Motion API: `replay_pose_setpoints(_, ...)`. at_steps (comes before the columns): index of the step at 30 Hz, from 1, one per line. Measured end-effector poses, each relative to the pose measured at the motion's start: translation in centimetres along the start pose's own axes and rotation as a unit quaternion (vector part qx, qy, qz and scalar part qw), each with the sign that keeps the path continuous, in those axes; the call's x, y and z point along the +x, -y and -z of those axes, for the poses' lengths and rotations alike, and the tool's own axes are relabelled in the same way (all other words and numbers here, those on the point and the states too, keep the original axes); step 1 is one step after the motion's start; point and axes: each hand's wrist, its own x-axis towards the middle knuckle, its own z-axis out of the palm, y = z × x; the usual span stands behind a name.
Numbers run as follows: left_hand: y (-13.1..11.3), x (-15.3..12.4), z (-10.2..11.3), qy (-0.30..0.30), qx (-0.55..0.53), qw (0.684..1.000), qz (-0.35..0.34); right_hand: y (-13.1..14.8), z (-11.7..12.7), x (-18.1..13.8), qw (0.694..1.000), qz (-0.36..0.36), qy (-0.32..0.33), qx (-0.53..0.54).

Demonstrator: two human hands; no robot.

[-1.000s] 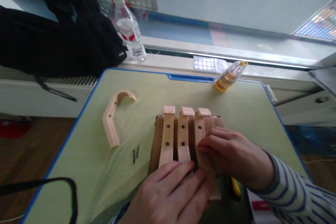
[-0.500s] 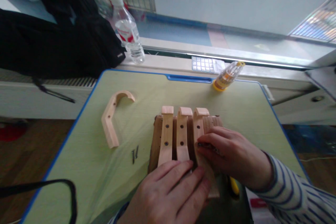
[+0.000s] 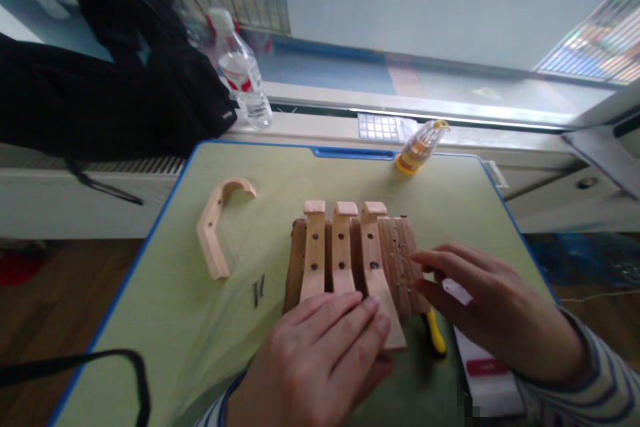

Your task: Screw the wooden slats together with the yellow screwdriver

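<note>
My left hand lies over the lower ends of the wooden hooks, fingers stretched and close together, gripping the rightmost hook; its thumb is mostly hidden. Two other hooks, a left hook and a middle hook, lie beside it on a brown wooden board. Dark screw heads show in the hooks' holes, including the rightmost hook's lower hole. Just right of the board, my right hand hovers with thumb and fingers apart and nothing visible between them. Below it is a yellow-handled tool, partly hidden.
A loose wooden hook lies on the left of the green table. Two screws are near the board. At the back stand a yellow-capped container and a water bottle. A black bag is at left.
My right hand has let go at the rightmost hook's lower hole and moved right, off the board. A screw head now shows in that hole. My left hand remains on the hooks.
</note>
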Motion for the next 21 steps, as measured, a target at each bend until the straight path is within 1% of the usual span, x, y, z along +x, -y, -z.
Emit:
replay_pose_setpoints(2, -0.1, 0.1, 0.1, -0.006, 0.001, 1.000, -0.001, -0.1, 0.3, -1.6, 1.000, -0.015, 0.000, -0.007)
replay_pose_setpoints(4, -0.2, 0.0, 0.5, -0.016, 0.000, 1.000, -0.004, -0.2, 0.2, -3.3, 0.999, -0.028, -0.013, -0.026)
replay_pose_setpoints(8, -0.2, -0.6, 1.8, -0.029, -0.004, 1.000, 0.006, -0.2, -0.5, -6.1, 0.996, -0.055, -0.010, -0.075)
replay_pose_setpoints(11, 0.4, -1.0, 3.1, -0.019, -0.034, 0.999, 0.037, 0.0, -1.3, -7.6, 0.992, -0.064, -0.002, -0.104)
replay_pose_setpoints(14, 1.5, -0.8, 4.0, -0.003, -0.084, 0.993, 0.083, 0.2, -2.1, -8.7, 0.990, -0.060, -0.008, -0.125)
replay_pose_setpoints(17, 2.6, -0.1, 4.2, 0.024, -0.079, 0.990, 0.112, 0.7, -2.7, -9.3, 0.990, -0.042, -0.026, -0.130)
replay_pose_setpoints(21, 3.5, 1.3, 3.5, 0.073, -0.099, 0.987, 0.103, 1.4, -3.2, -9.8, 0.990, -0.039, -0.041, -0.130)
